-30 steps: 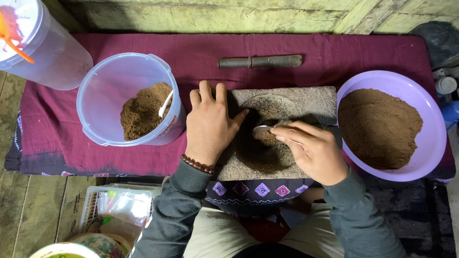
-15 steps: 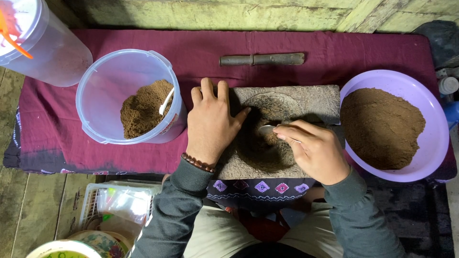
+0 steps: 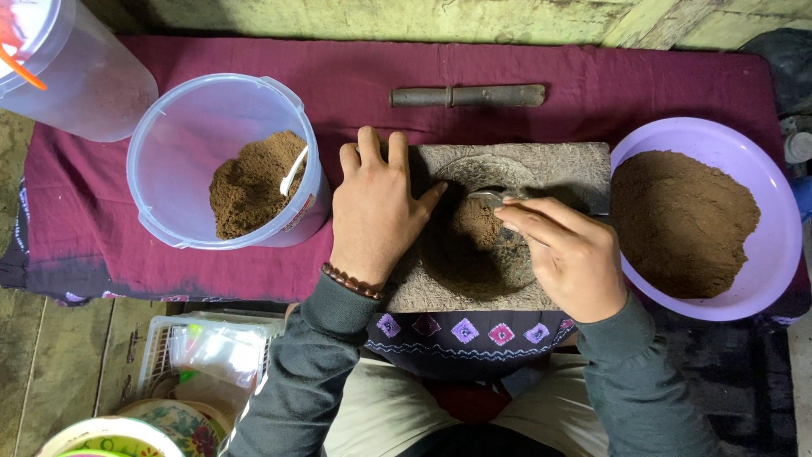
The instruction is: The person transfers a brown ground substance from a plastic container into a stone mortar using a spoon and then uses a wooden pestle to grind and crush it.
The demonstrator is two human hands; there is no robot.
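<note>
— What's changed since a moment ago?

— Very little. The right hand (image 3: 568,264) has drawn slightly back over the stone slab (image 3: 516,169), and the spoon (image 3: 491,200) it pinches between its fingers now sits at the upper rim of the slab's round hollow. The left hand (image 3: 376,207) has stayed put.

— How is that left hand placed?

— Open and flat, palm down on the slab's left edge, fingers spread, thumb pointing toward the hollow.

— And the powder?

— A small heap of brown powder (image 3: 476,224) lies in the hollow, just below the spoon's bowl. Right of the slab, touching it, stands a purple bowl (image 3: 778,254) with much more of it. Left of the slab, a clear bucket (image 3: 178,161) holds another mound with a white scoop (image 3: 293,171) stuck in.

— Anything beyond the slab?

— A dark stick (image 3: 468,96) lies just above it on the maroon cloth (image 3: 355,76).
</note>
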